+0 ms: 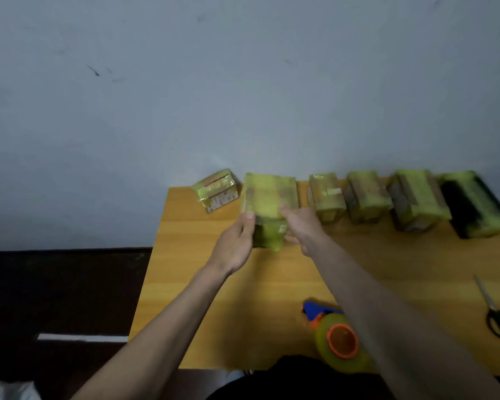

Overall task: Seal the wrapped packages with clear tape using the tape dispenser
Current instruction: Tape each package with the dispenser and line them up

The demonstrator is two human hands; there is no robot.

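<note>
While blur hides detail, both hands point(237, 241) point(302, 229) seemingly grip the package point(269, 203).

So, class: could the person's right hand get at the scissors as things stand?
Probably yes, once freed: the right hand now holds the package, while the scissors lie uncovered on the table's right side.

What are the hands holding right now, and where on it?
Both hold the yellow-wrapped package: the left hand grips its near left side, the right hand its near right side. The tape dispenser lies unheld on the table.
</note>
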